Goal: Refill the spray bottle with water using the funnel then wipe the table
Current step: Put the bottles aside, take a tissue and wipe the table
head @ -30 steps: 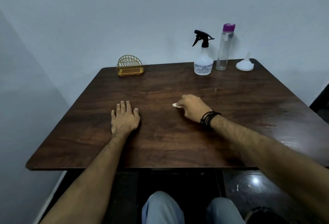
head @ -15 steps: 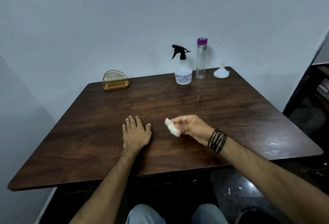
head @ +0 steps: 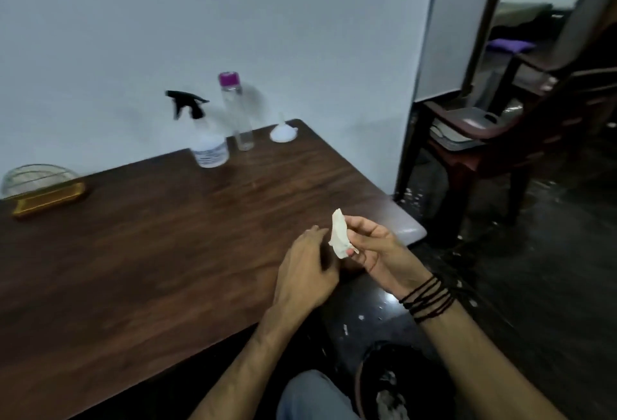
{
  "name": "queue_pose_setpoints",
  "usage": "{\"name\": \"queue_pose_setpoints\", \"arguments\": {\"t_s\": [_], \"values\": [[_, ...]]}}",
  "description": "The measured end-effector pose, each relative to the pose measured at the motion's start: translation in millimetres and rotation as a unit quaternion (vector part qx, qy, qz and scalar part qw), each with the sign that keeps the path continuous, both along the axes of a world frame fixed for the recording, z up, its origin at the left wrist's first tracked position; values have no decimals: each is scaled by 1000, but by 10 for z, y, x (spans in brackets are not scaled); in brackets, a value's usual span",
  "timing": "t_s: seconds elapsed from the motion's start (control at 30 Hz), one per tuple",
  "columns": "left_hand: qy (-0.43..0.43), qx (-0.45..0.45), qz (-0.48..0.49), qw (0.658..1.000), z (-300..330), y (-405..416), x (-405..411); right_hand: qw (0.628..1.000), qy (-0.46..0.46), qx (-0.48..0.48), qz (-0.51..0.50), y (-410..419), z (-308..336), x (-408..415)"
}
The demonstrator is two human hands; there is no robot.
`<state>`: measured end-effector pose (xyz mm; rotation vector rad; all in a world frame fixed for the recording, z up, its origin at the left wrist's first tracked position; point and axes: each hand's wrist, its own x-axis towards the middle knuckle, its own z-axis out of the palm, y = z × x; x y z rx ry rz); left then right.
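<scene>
My right hand (head: 377,252) pinches a small crumpled white tissue (head: 340,234) above the near right corner of the dark wooden table (head: 150,252). My left hand (head: 305,273) hovers just left of the tissue with relaxed fingers, holding nothing. At the table's far edge stand the spray bottle (head: 207,139) with a black trigger head, a clear water bottle (head: 237,112) with a purple cap, and a white funnel (head: 283,131) lying mouth down.
A gold wire holder (head: 40,189) sits at the table's far left. A dark bin (head: 394,383) stands on the floor by my knee. A wooden chair (head: 494,126) and a doorway lie to the right. The wall runs behind the table.
My view has swung right. My right hand lifted the tissue off the table and drew it toward the table's right corner. My left hand left the tabletop and came beside it.
</scene>
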<state>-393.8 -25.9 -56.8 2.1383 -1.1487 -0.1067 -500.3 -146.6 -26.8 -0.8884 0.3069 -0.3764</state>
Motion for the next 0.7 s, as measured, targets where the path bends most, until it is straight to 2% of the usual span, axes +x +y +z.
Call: {"name": "queue_pose_setpoints", "arguments": {"t_s": [0.1, 0.17, 0.2, 0.27, 0.37, 0.43, 0.5, 0.57, 0.7], "values": [[-103, -77, -65, 990, -181, -308, -554, 998, 14, -12, -67, -305, -165, -559], [-210, -112, -138, 962, -473, -462, -876, 992, 43, -7, -115, -479, -328, -954], [-251, -110, -177, 945, -606, -498, -932, 989, 69, -13, -130, -559, -414, -1087], [-272, -70, -248, 927, -933, -563, -1039, 977, 165, -41, -130, -695, -694, -1375], [-224, 41, -261, 938, -1326, -611, -1021, 931, 340, -90, -93, -829, -1268, -1535], [-147, 119, -227, 955, -1568, -631, -1017, 889, 441, -107, -65, -882, -1837, -1556], [-74, 193, -206, 956, -1730, -614, -1029, 839, 525, -138, -48, -890, -2435, -1550], [-33, 263, -203, 943, -1867, -601, -1027, 799, 576, -160, -60, -869, -2961, -1533], [-1, 329, -199, 923, -2044, -536, -1017, 776, 605, -171, -53, -687, -3261, -1505]]}}
